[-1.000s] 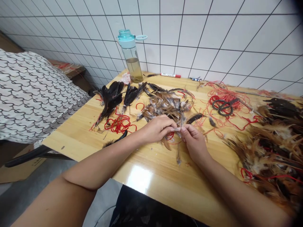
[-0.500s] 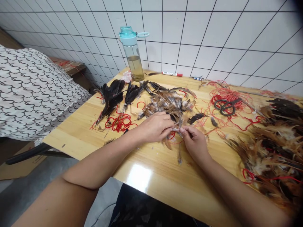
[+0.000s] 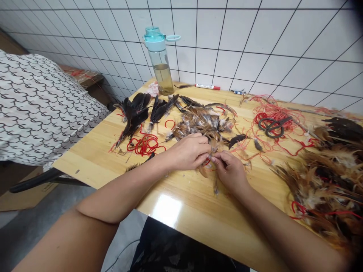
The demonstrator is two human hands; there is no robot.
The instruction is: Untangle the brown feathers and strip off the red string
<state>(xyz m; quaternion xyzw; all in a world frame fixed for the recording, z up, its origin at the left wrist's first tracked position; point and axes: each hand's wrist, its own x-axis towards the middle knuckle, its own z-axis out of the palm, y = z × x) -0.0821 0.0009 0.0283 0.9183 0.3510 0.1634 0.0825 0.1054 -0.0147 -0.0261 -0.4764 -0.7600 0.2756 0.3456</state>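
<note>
Just in front of a pile of brown feathers [image 3: 198,120], my left hand [image 3: 191,152] is closed, its thumb and fingers pinching a small feather bundle [image 3: 217,147]. Close to its right, my right hand [image 3: 231,170] pinches at the base of the same bundle. A bit of red string [image 3: 207,162] shows between and below the two hands. The exact spot where the fingertips meet is small and partly hidden. One loose feather [image 3: 216,187] hangs or lies just below the hands.
Black feathers [image 3: 134,113] and red string [image 3: 144,145] lie left. Black scissors [image 3: 273,127] rest on tangled red string at right, near a large feather heap [image 3: 334,177]. A bottle [image 3: 163,71] and red marker [image 3: 208,87] stand and lie near the wall. Patterned cloth [image 3: 42,109] is at far left.
My right hand has shifted slightly left, nearer my left hand. The feather tips between the hands have moved a little. The view has shifted slightly.
</note>
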